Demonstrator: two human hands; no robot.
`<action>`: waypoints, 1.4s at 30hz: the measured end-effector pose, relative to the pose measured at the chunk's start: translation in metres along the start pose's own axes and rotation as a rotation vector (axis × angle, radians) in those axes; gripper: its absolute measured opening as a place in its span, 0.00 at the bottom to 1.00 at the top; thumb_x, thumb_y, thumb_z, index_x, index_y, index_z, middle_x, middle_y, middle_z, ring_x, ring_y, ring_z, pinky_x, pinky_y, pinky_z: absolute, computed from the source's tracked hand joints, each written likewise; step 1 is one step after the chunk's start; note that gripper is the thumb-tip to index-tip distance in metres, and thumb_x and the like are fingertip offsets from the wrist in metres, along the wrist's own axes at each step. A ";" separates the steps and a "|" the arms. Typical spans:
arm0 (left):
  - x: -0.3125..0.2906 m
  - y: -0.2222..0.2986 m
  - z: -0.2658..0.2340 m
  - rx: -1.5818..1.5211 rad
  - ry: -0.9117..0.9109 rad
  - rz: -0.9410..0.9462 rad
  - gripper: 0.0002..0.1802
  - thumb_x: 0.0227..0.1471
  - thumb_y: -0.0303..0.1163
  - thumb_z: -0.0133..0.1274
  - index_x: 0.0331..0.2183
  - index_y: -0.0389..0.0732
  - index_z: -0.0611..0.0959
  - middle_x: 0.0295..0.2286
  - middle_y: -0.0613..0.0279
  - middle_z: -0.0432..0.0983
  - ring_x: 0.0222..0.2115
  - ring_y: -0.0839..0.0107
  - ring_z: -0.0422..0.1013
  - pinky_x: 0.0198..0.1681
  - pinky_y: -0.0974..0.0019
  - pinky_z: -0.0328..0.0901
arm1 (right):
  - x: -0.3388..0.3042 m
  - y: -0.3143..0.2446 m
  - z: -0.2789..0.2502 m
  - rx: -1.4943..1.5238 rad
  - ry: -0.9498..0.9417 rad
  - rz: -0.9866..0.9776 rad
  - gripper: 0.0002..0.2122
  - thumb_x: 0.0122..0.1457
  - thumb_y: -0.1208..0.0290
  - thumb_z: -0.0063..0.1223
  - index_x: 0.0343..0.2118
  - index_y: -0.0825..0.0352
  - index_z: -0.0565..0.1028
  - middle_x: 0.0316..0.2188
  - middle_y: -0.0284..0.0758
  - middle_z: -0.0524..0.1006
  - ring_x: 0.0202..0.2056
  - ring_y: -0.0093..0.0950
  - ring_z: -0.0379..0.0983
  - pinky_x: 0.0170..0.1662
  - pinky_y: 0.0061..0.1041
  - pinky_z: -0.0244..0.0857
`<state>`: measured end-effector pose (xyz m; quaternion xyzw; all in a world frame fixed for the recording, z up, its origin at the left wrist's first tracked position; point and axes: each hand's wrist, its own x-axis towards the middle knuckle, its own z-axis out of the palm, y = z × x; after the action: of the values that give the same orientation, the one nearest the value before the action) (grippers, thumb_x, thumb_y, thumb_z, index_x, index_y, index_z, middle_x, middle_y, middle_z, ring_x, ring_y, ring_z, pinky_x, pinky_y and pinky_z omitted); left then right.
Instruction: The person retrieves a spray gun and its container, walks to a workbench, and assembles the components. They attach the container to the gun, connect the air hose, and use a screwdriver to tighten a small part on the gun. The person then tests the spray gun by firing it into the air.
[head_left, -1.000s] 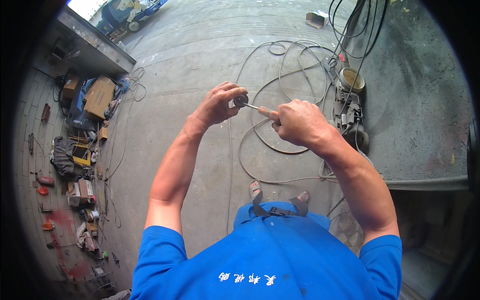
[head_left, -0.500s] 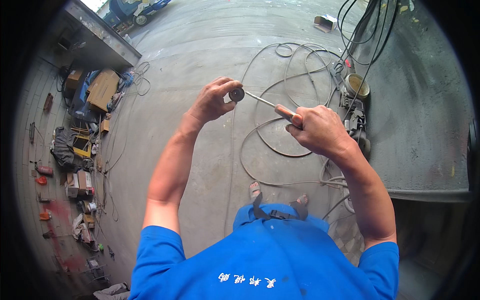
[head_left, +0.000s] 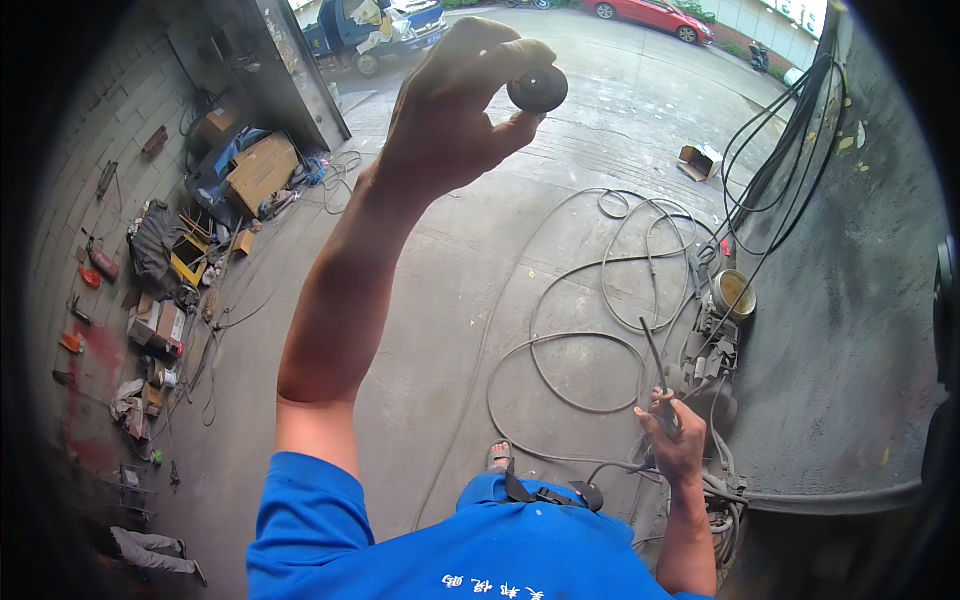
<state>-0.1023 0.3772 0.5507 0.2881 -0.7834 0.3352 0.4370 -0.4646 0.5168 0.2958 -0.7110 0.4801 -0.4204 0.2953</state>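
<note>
Raised high at the top of the view, my left hand (head_left: 435, 125) pinches a dark round disc (head_left: 540, 92) with a small light spot at its centre. The thumb is under its edge and a finger above it. Low on the right, my right hand (head_left: 678, 445) is wrapped around the handle of a screwdriver (head_left: 653, 350). The shaft points up and slightly left, well apart from the disc. Most of the screwdriver's handle is hidden by my fingers.
Looped hoses (head_left: 540, 290) lie on the floor ahead, beside a bucket (head_left: 733, 293) and machinery. A large dark panel (head_left: 830, 330) stands at right. Boxes (head_left: 262, 175) and clutter line the left wall. Another person's legs (head_left: 155, 550) show at lower left. Vehicles stand outside.
My left hand has lifted the disc up and away. My right hand has drawn the screwdriver back from the disc and lowered it. The view has tilted up, showing more outside.
</note>
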 end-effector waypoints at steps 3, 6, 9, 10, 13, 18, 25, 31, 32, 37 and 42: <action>0.025 0.009 -0.006 0.072 0.046 0.005 0.22 0.40 0.26 0.65 0.42 0.42 0.80 0.36 0.59 0.76 0.36 0.64 0.76 0.37 0.61 0.73 | -0.005 -0.005 0.001 -0.051 -0.004 -0.076 0.13 0.53 0.71 0.66 0.40 0.70 0.79 0.27 0.39 0.79 0.28 0.37 0.77 0.34 0.32 0.70; 0.039 0.016 -0.010 0.052 0.053 -0.002 0.23 0.39 0.26 0.65 0.42 0.46 0.80 0.38 0.61 0.74 0.39 0.62 0.75 0.38 0.61 0.73 | -0.006 -0.011 -0.002 -0.051 0.007 -0.081 0.14 0.53 0.71 0.66 0.41 0.70 0.80 0.27 0.38 0.79 0.28 0.37 0.77 0.34 0.31 0.70; 0.047 0.017 -0.009 0.032 0.042 -0.008 0.22 0.41 0.26 0.65 0.42 0.47 0.80 0.39 0.61 0.74 0.39 0.63 0.74 0.39 0.61 0.73 | -0.008 -0.014 -0.006 -0.059 0.004 -0.088 0.13 0.53 0.71 0.66 0.40 0.70 0.80 0.27 0.38 0.79 0.29 0.37 0.77 0.34 0.31 0.70; 0.048 0.015 -0.009 0.025 0.036 -0.013 0.22 0.41 0.26 0.65 0.42 0.47 0.81 0.39 0.61 0.74 0.39 0.63 0.74 0.39 0.61 0.73 | -0.009 -0.015 -0.006 -0.061 0.007 -0.094 0.13 0.53 0.71 0.66 0.40 0.69 0.80 0.27 0.38 0.79 0.29 0.37 0.77 0.34 0.31 0.70; 0.049 0.010 -0.010 -0.029 0.035 0.056 0.28 0.39 0.29 0.72 0.46 0.47 0.81 0.42 0.63 0.74 0.44 0.65 0.75 0.45 0.64 0.72 | -0.012 -0.014 -0.007 -0.062 -0.005 -0.091 0.12 0.53 0.70 0.66 0.39 0.69 0.80 0.27 0.38 0.79 0.29 0.37 0.77 0.33 0.31 0.70; 0.046 0.008 -0.009 -0.031 0.013 0.013 0.28 0.40 0.29 0.71 0.46 0.47 0.81 0.42 0.63 0.74 0.45 0.64 0.74 0.46 0.64 0.71 | -0.016 -0.012 -0.004 -0.054 -0.032 -0.081 0.11 0.53 0.70 0.66 0.37 0.68 0.79 0.27 0.38 0.78 0.28 0.37 0.78 0.32 0.31 0.70; 0.039 0.007 -0.007 -0.031 -0.002 -0.027 0.28 0.39 0.27 0.71 0.45 0.46 0.81 0.42 0.62 0.74 0.44 0.64 0.74 0.46 0.63 0.71 | -0.018 -0.013 -0.001 -0.033 -0.010 -0.086 0.12 0.53 0.70 0.67 0.39 0.68 0.79 0.29 0.38 0.80 0.30 0.36 0.79 0.34 0.31 0.71; 0.032 0.004 -0.004 -0.064 -0.005 -0.019 0.28 0.38 0.27 0.71 0.45 0.46 0.81 0.42 0.62 0.74 0.44 0.63 0.74 0.46 0.62 0.71 | -0.022 -0.014 0.001 -0.020 -0.033 -0.060 0.12 0.53 0.70 0.67 0.39 0.68 0.79 0.29 0.39 0.79 0.30 0.38 0.78 0.34 0.32 0.70; 0.030 0.004 -0.004 -0.066 -0.011 -0.025 0.28 0.38 0.27 0.71 0.45 0.46 0.81 0.42 0.62 0.74 0.44 0.62 0.74 0.46 0.62 0.71 | -0.022 -0.014 0.002 -0.025 -0.041 -0.053 0.12 0.53 0.70 0.67 0.39 0.68 0.79 0.28 0.39 0.79 0.30 0.38 0.78 0.34 0.32 0.70; 0.023 0.007 -0.002 -0.063 -0.039 -0.077 0.28 0.38 0.27 0.71 0.45 0.46 0.81 0.43 0.61 0.74 0.45 0.61 0.74 0.46 0.61 0.71 | -0.024 -0.017 0.003 -0.040 -0.041 -0.074 0.12 0.52 0.69 0.67 0.38 0.67 0.79 0.29 0.40 0.79 0.30 0.40 0.77 0.34 0.33 0.70; 0.017 0.007 0.001 -0.064 -0.054 -0.098 0.29 0.38 0.27 0.71 0.46 0.46 0.80 0.43 0.61 0.73 0.45 0.60 0.74 0.47 0.60 0.71 | -0.025 -0.020 0.003 -0.049 -0.046 -0.068 0.12 0.52 0.69 0.67 0.37 0.67 0.79 0.28 0.40 0.78 0.30 0.40 0.77 0.34 0.33 0.70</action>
<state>-0.1156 0.3781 0.5629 0.3208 -0.7904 0.2802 0.4403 -0.4582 0.5469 0.3029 -0.7436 0.4588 -0.4018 0.2741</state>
